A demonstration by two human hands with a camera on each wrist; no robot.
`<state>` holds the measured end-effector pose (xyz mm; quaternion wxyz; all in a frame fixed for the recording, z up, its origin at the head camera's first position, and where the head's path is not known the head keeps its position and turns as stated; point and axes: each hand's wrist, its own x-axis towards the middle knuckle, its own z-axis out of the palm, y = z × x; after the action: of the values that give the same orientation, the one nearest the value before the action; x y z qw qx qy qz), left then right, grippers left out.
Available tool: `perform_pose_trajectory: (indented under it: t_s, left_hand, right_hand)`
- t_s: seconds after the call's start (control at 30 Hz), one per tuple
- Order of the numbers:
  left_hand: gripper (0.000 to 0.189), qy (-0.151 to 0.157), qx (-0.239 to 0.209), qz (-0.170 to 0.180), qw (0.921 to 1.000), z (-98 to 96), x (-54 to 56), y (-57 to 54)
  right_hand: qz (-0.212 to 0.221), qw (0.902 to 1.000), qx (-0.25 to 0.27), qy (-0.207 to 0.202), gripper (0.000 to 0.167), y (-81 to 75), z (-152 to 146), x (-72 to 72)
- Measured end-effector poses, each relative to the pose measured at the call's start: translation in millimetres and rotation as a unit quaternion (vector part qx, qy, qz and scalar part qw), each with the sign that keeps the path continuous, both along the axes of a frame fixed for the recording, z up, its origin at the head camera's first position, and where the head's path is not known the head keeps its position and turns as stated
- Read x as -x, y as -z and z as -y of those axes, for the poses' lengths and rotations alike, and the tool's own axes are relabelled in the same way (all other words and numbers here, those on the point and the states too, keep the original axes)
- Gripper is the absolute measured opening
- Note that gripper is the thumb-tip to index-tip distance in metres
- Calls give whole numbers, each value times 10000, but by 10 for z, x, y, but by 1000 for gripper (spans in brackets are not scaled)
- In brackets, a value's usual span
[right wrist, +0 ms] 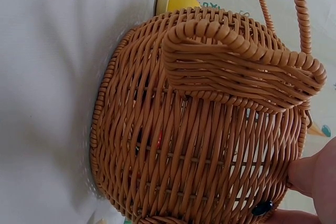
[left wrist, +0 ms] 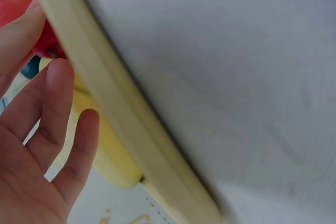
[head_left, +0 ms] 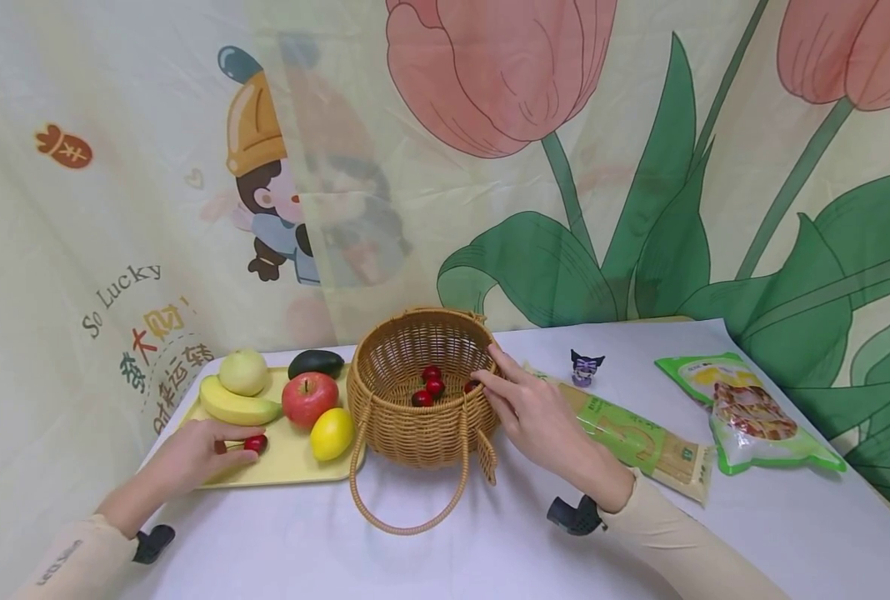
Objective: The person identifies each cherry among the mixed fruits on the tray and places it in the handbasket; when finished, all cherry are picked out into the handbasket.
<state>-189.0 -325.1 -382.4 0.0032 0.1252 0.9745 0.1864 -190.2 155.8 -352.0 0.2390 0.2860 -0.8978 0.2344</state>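
Note:
My left hand (head_left: pixel 193 454) pinches a red cherry (head_left: pixel 256 444) by its stem, low over the front of the yellow tray (head_left: pixel 302 475). In the left wrist view, the other fingers of this left hand (left wrist: pixel 47 124) spread loosely near the tray edge. Within the brown wicker basket (head_left: pixel 415 433) lie several more cherries (head_left: pixel 433 388). My right hand (head_left: pixel 538 417) grips the basket's right rim, fingertips over the inside. The right wrist view shows part of that hand (right wrist: pixel 320 182) against the weave; the rest is cut off.
On the tray are a banana (head_left: pixel 235 402), a pale round fruit (head_left: pixel 243 372), a red apple (head_left: pixel 310 399), a lemon (head_left: pixel 332 434) and a dark green fruit (head_left: pixel 316 364). A noodle packet (head_left: pixel 640 442), a small figurine (head_left: pixel 584 367) and a green-white food bag (head_left: pixel 756 412) lie rightward.

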Motion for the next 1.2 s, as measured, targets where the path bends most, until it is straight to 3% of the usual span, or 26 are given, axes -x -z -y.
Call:
perform_pose_trajectory:
  t_s: [0.43, 1.2]
  left_hand:
    - [43, -38, 135, -206, 9997, -20, 2, 23]
    - [43, -132, 209, -217, 9995, -30, -24, 34]
  right_hand:
    - [45, 10000, 63, -40, 33, -6, -6, -5]
    - [-4, 9999, 91, -80, 31, -2, 3, 0]
